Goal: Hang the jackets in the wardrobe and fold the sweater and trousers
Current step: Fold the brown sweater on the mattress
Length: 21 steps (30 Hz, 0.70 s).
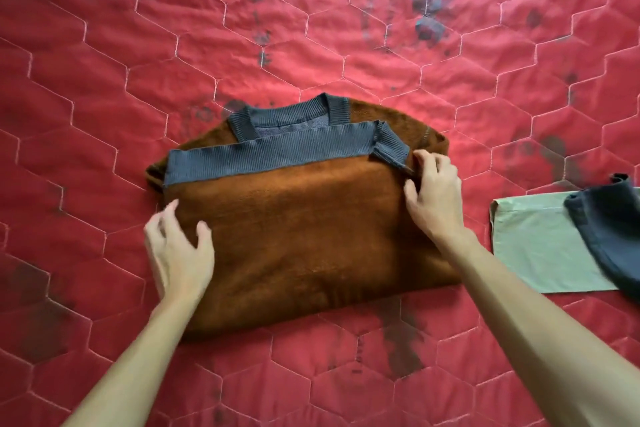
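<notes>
Brown knitted wool with grey ribbed trim: this is the sweater (304, 229), and it lies in the middle of the red quilted bed cover (104, 62), already folded into a wide packet. Its long axis runs from left to right in front of the person. The grey collar (291, 114) is on the far side, and the grey hem band (263, 156) lies across the packet just below it, so the bottom part seems to be folded up over the body.

The right hand (436, 194) is at the right end of the packet, and its fingertips pinch the grey cuff (389, 149) and the edge of the cloth there, so this grip is closed on the sweater. The left hand (180, 250) is over the left edge with the fingers spread apart; it is a little blurred, and it seems to hover or only lightly touch the knit, holding nothing.

I judge that the next fold goes along the long axis, one end over the other. The right hand already has its end, so it is the nearer one to lead.

At the right border, well apart from the sweater, a pale green folded cloth (540, 253) lies with a dark blue garment (609, 229) partly on top of it; whether either is the trousers I cannot tell.

No brand, label or readable writing is visible anywhere.
</notes>
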Tool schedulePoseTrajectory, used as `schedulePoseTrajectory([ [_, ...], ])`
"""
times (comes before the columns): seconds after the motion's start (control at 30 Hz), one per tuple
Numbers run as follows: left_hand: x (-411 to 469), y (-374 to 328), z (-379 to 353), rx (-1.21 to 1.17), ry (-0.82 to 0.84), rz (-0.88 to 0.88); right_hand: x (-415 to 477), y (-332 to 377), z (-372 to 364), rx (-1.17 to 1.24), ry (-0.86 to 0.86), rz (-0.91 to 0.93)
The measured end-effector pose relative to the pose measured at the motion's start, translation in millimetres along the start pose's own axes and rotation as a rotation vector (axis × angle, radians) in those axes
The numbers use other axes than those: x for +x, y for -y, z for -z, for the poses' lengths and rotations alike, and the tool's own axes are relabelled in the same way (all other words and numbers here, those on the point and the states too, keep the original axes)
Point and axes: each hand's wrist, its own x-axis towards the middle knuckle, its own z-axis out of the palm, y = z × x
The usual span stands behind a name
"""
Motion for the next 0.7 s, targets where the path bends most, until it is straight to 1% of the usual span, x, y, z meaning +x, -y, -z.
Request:
schedulePoseTrajectory([
  [0.03, 15, -11, -6, 0.049, -0.014, -0.053, 13, 5, -4, -0.040, -0.009, 0.040],
  [0.07, 29, -20, -12, 0.075, -0.036, -0.070, 26, 8, -6, -0.068, -0.015, 0.062],
  [0.1, 42, -27, -15, 0.069, -0.070, -0.036, 37, 9, -7, -0.063, -0.031, 0.046],
  [0.13, 55, -33, -16, 0.022, -0.118, 0.023, 47, 8, -7, -0.013, -0.057, -0.010],
  [0.2, 78, -39, -11, -0.157, -0.208, 0.098, 67, 1, -2, 0.124, -0.105, -0.200],
  [0.23, 87, -41, -7, -0.239, -0.245, 0.084, 76, -5, 1, 0.173, -0.126, -0.264],
  [0.3, 102, -37, 0, -0.298, -0.305, 0.025, 88, -15, 5, 0.231, -0.110, -0.318],
  [0.33, 107, -33, 2, -0.290, -0.308, 0.018, 91, -18, 4, 0.247, -0.083, -0.323],
  [0.4, 111, -24, 1, -0.233, -0.257, 0.053, 92, -16, 1, 0.271, -0.027, -0.357],
  [0.47, 108, -14, -3, -0.131, -0.195, 0.079, 83, -10, 2, 0.256, 0.031, -0.437],
  [0.53, 103, -11, -7, -0.070, -0.170, 0.057, 70, -9, 7, 0.240, 0.092, -0.503],
  [0.57, 99, -12, -8, -0.054, -0.166, 0.046, 62, -11, 11, 0.257, 0.151, -0.541],
  [0.63, 90, -17, -9, -0.029, -0.170, 0.040, 47, -16, 21, 0.335, 0.323, -0.594],
  [0.7, 79, -22, -13, 0.029, -0.184, -0.022, 33, -20, 36, 0.437, 0.505, -0.591],
])
